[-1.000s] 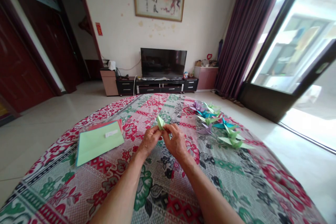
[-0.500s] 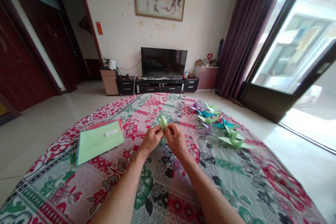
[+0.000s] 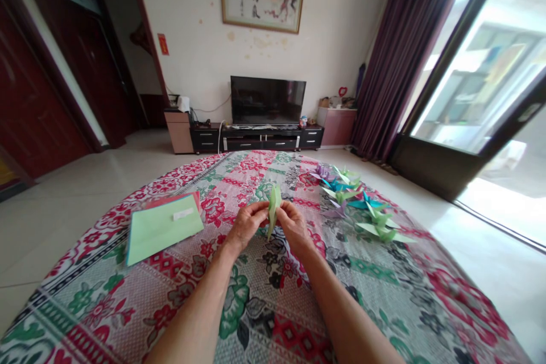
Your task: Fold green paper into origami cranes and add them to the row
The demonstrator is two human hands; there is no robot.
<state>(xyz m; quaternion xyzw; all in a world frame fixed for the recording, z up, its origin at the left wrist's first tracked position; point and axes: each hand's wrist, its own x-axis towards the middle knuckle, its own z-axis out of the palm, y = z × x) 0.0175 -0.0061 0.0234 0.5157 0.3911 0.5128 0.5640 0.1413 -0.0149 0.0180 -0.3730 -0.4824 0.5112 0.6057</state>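
The round bench, under a patterned cloth, fills the lower frame. A cluster of folded paper birds sits right of centre, well apart from the hands; a stack of sheets, green on top, lies left of centre. In the middle, the left hand and right hand face each other, each nearly closed in a pinch, thumb and fingers on the paper. The folded green paper is directly between them, so neither is clearly nearer: the left hand has its left side, the right hand its right. Its long axis runs almost straight up the frame, top leaning slightly right, both ends projecting past the fingertips. Smallest, a white slip lies on the stack.
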